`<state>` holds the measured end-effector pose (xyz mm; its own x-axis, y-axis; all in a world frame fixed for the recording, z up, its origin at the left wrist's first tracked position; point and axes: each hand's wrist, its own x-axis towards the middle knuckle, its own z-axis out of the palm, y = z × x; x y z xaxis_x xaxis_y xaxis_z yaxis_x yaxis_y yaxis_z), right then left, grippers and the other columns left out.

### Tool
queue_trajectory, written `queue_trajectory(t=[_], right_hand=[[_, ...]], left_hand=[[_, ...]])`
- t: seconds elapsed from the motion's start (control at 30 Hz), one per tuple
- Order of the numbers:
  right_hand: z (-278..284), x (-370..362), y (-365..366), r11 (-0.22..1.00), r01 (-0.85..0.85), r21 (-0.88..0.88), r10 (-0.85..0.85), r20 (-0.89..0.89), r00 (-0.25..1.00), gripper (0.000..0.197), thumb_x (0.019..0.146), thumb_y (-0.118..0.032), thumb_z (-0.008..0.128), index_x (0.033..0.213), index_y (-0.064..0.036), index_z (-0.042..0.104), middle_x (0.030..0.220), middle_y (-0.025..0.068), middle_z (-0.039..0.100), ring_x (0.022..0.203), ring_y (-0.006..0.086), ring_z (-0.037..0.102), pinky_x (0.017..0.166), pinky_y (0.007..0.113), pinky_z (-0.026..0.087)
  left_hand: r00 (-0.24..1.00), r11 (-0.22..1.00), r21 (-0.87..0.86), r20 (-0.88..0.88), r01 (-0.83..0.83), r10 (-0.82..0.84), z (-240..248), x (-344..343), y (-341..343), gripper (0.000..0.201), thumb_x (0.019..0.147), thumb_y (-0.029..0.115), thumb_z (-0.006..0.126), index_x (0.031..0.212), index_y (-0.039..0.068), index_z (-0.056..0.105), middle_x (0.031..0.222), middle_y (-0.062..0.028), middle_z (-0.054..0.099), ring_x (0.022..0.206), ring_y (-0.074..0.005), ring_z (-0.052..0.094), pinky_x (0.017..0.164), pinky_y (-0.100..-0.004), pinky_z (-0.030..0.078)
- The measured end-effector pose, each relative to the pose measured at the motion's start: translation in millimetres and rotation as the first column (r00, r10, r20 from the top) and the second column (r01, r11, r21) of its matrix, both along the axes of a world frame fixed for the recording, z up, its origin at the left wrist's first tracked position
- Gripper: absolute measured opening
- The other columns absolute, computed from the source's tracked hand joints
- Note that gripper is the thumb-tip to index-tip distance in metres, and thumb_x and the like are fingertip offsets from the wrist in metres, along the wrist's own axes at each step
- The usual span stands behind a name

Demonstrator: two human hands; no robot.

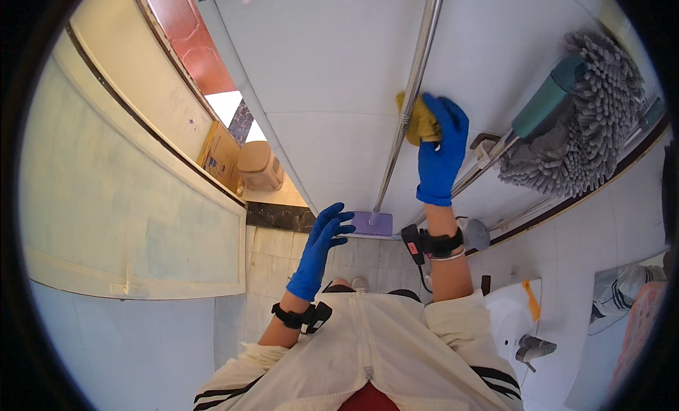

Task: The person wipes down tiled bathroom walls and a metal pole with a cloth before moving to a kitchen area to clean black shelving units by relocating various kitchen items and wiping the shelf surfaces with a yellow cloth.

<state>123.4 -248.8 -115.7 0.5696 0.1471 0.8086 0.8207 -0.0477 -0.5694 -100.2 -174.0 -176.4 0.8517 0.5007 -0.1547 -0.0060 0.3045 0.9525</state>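
Observation:
My right hand [443, 146], in a blue rubber glove, is closed on a yellow cloth [421, 125]. The cloth lies at the white tiled wall, partly behind a shiny metal pole [417, 64] that crosses in front of it. Down the pole is a flat purple mop head [372, 223]. My left hand [322, 245], also gloved in blue, hovers lower down, left of the mop head. Its fingers are stretched out and nothing is in them. Black straps with small boxes sit on both wrists.
A grey shaggy mop [601, 121] with a green sleeve hangs at the right. A white sink [515, 319] with a tap [535, 347] stands at lower right. Left are a pale door [134, 199] and a doorway with a beige stool [258, 165] and a cardboard box [221, 158].

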Motion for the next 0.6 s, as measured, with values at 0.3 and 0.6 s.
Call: queue_trajectory(t=[0.3,0.6], right_hand=[[-81,-11,5,0.939,0.099,-0.329,-0.081,0.069,0.994,0.044,0.068,0.001,0.058,0.106,-0.0197,0.064,0.106,0.0118,0.057,0.091,0.0294,0.057,0.074,0.034,0.049],[9,3,12,0.983,-0.151,0.108,0.156,-0.038,0.987,0.041,0.065,0.008,0.056,0.102,-0.0072,0.062,0.098,0.0091,0.056,0.092,0.0236,0.057,0.081,0.030,0.046]], left_hand=[[1.000,1.000,0.010,-0.007,0.028,-0.028,3,11,1,0.041,0.095,0.030,0.040,0.130,0.010,0.040,0.121,-0.0088,0.053,0.104,-0.0178,0.054,0.088,-0.0295,0.041],[0.999,1.000,0.026,0.033,0.006,-0.007,12,11,4,0.039,0.095,0.028,0.040,0.130,0.011,0.041,0.120,-0.0079,0.054,0.104,-0.0179,0.054,0.088,-0.0297,0.041]])
